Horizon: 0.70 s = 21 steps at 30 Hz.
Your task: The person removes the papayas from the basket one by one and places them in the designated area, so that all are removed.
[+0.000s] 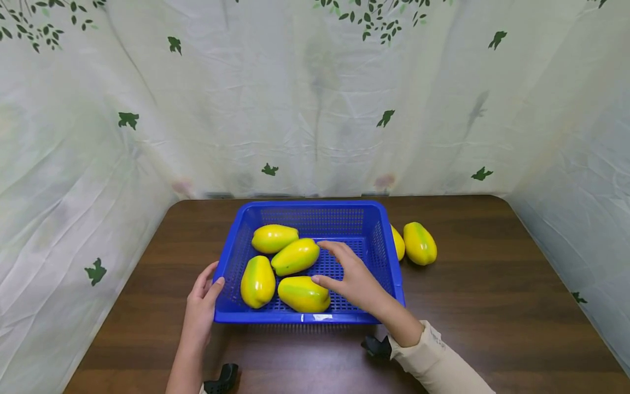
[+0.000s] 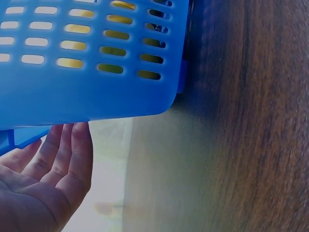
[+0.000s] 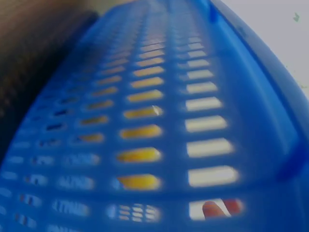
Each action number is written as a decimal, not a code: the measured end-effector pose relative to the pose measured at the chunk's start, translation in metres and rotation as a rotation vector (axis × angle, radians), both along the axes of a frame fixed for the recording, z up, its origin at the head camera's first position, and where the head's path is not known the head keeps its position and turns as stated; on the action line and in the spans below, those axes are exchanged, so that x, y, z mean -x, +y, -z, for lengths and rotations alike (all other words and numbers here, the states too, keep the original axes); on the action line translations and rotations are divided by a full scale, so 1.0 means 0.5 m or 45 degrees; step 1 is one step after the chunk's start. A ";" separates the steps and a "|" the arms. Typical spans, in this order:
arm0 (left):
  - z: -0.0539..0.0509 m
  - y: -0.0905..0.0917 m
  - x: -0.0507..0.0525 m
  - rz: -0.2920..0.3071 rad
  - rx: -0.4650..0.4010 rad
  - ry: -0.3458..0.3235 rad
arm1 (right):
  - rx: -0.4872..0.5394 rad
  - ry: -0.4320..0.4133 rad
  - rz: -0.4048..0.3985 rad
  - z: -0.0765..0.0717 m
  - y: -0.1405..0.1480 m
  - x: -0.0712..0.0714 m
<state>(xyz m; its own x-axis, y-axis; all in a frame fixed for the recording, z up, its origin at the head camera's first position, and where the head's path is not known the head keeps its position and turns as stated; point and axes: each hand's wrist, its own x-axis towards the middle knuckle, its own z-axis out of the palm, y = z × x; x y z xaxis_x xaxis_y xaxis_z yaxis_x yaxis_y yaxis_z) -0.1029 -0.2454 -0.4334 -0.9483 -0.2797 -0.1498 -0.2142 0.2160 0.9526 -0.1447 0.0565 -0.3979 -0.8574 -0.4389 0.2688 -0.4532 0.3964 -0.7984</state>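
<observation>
A blue slatted basket (image 1: 315,318) stands on the table with several yellow-green papayas (image 1: 258,282) in its left and middle parts. My left hand (image 1: 199,312) grips the basket's left rim, thumb on top; in the left wrist view the fingers of this hand (image 2: 53,179) reach up under the rim. Inside the basket my right hand (image 1: 351,276) is spread, its thumb over the right end of the front papaya (image 1: 302,295) and its fingers by the end of the middle papaya (image 1: 297,257); contact is unclear. Through the basket wall (image 3: 169,121) in the right wrist view, yellow fruit shows.
Right of the basket, a papaya (image 1: 420,244) lies on the brown table (image 1: 472,306), beside another (image 1: 398,243) partly hidden by the basket wall. A pale curtain with green leaf prints (image 1: 315,109) stands behind and at both sides. Black devices (image 1: 376,347) sit at the wrists.
</observation>
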 end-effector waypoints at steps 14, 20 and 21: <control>-0.001 0.001 -0.001 -0.009 -0.005 0.003 | -0.190 -0.156 -0.126 0.030 -0.029 0.005; -0.002 0.002 0.000 0.001 0.002 -0.003 | -0.199 -0.255 -0.172 0.038 -0.030 0.009; -0.002 0.003 0.000 0.005 0.001 -0.001 | -0.208 -0.267 -0.180 0.039 -0.029 0.011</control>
<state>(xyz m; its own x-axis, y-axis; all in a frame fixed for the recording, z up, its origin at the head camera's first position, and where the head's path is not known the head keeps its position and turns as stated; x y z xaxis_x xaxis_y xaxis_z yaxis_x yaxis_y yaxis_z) -0.1029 -0.2441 -0.4323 -0.9492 -0.2763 -0.1507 -0.2144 0.2173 0.9523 -0.1500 0.0418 -0.4172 -0.8139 -0.5809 0.0084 -0.3452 0.4720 -0.8112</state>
